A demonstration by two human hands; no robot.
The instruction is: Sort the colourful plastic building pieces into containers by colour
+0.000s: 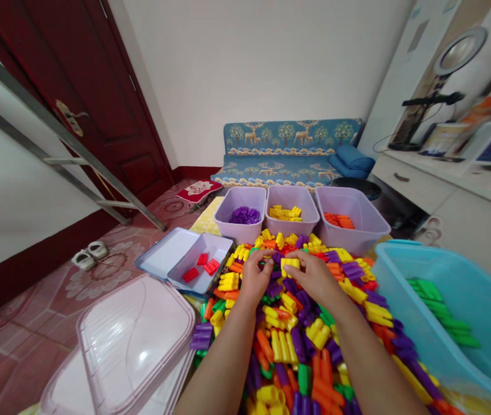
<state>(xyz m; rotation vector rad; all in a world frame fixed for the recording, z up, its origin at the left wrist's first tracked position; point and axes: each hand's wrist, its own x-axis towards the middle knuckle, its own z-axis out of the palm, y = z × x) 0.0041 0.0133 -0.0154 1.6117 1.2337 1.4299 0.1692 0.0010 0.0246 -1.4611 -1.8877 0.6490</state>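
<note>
A big heap of plastic tube-shaped blocks [297,323] in yellow, orange, purple, green and red covers the table in front of me. My right hand [314,276] pinches a yellow block [290,263] at the heap's far side. My left hand [255,276] rests on the heap just left of it, fingers curled down into the blocks; what they grip is hidden. Beyond the heap stand three lilac bins: one with purple blocks [242,214], one with yellow blocks [291,212], one with orange blocks [349,222].
A blue tub [453,323] with green blocks stands at my right. A shallow tray [200,266] with a few red blocks lies on the left, over a lid [163,256]. Clear lids [135,340] lie at the near left. A sofa, door, ladder and desk surround the table.
</note>
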